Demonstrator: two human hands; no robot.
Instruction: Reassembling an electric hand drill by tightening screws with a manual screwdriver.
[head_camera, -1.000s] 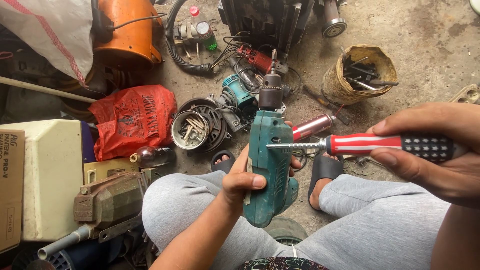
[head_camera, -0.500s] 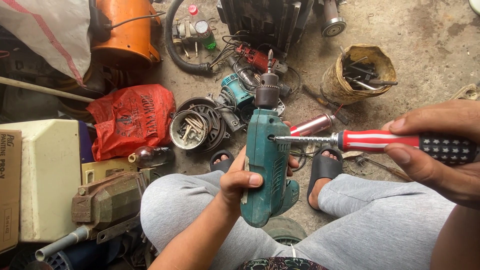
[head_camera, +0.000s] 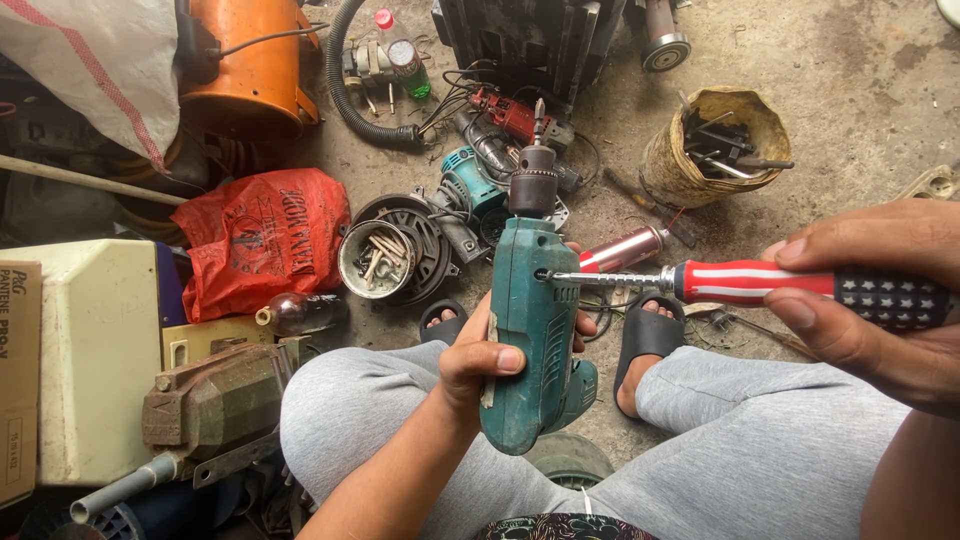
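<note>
My left hand (head_camera: 478, 358) grips a teal electric drill (head_camera: 532, 330) upright over my lap, its dark chuck (head_camera: 533, 182) pointing away from me. My right hand (head_camera: 880, 300) holds a screwdriver (head_camera: 760, 284) with a red, white and dark starred handle. Its metal shaft runs left and the tip sits in a screw hole near the top of the drill body. My knees in grey trousers (head_camera: 760, 450) and feet in black sandals (head_camera: 648, 338) lie below.
The concrete floor holds a red plastic bag (head_camera: 262, 238), a round tin of screws (head_camera: 376, 260), a worn bucket of tools (head_camera: 712, 148), an orange machine (head_camera: 240, 60), a black hose (head_camera: 352, 90), a rusty vise (head_camera: 215, 405), a cream box (head_camera: 90, 350) and other drill parts (head_camera: 480, 150).
The screwdriver handle has shifted slightly right and the drill has settled a little; the tip stays at the screw hole. My hands keep their grips.
</note>
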